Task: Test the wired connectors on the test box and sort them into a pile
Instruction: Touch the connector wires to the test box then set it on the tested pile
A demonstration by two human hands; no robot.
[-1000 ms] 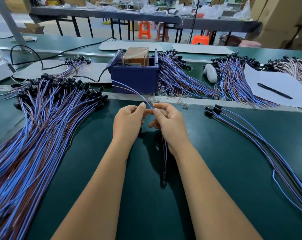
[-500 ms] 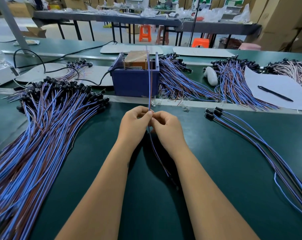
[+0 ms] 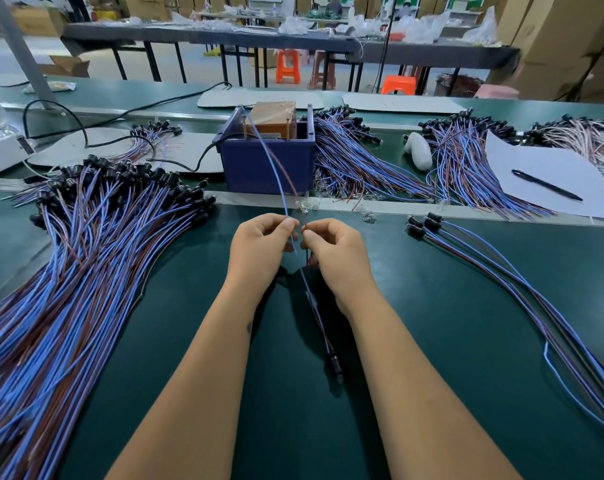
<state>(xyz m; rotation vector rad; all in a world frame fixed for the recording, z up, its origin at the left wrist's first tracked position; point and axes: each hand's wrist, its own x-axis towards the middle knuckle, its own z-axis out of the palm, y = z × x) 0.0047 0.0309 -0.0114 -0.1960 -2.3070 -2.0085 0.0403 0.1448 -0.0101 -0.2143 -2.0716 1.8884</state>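
head view is showing me holding one wired connector [image 3: 334, 364]: thin blue and brown leads ending in a black plug that is dangling below my wrists. my left hand [image 3: 259, 252] is pinching the blue lead, my right hand [image 3: 335, 254] the brown, both leads reaching up to the one blue test box [image 3: 267, 161]. four tested connectors [image 3: 423, 223] are lying on the worktop [image 3: 467, 306] to my right.

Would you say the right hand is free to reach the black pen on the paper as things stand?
Probably not yet: the right hand pinches the wire being tested. Otherwise the mat toward the pen looks unobstructed.
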